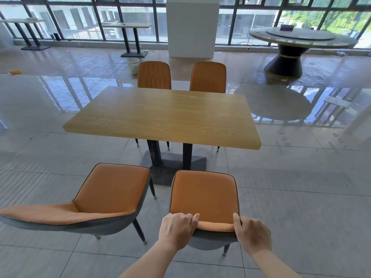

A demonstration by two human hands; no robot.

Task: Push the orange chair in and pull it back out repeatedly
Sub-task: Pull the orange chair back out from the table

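- Position: the orange chair stands on the floor, clear of the bench, its seat wholly outside the bench edge.
- Hands: left hand and right hand each curl over the backrest top, one at either corner.
- Progress: the chair sits pulled out, so a push in seems due. The number of cycles done cannot be told.

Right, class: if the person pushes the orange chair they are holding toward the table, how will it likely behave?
The orange chair would probably slide easily: its slim leg tips rest on glossy floor tiles. It might tip forward if a leg catches, since the left hand and right hand hold the backrest top, high up. The moulded shell looks stiff.
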